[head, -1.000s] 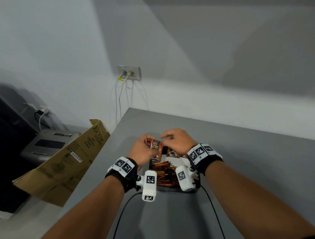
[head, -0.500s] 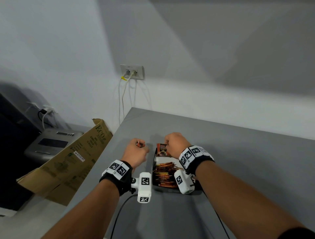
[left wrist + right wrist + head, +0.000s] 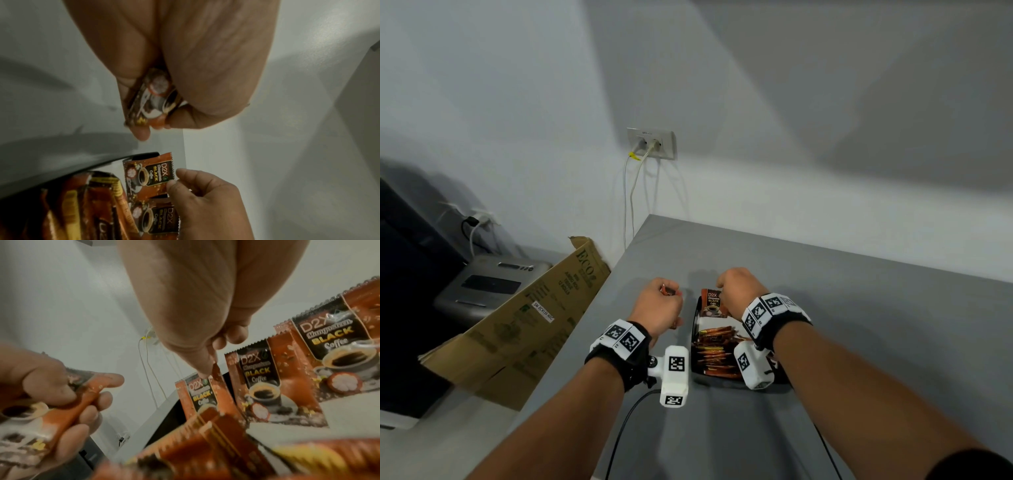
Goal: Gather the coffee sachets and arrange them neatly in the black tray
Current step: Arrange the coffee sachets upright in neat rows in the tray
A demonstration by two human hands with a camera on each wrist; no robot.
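Grey bench (image 3: 859,342) fills the lower frame, and both hands are busy at its centre! Left hand (image 3: 659,305) sits left of the black tray (image 3: 693,329), fingers curled tight round a folded coffee sachet (image 3: 153,99). Right hand (image 3: 739,291) is over the tray's far end, fingertips pinching the top edge of an upright D2X sachet (image 3: 713,303). More sachets stand behind it in the wrist view, and a packed row of orange sachets (image 3: 714,353) lies in the tray. Cardboard box (image 3: 524,318) leans at the bench's left edge.
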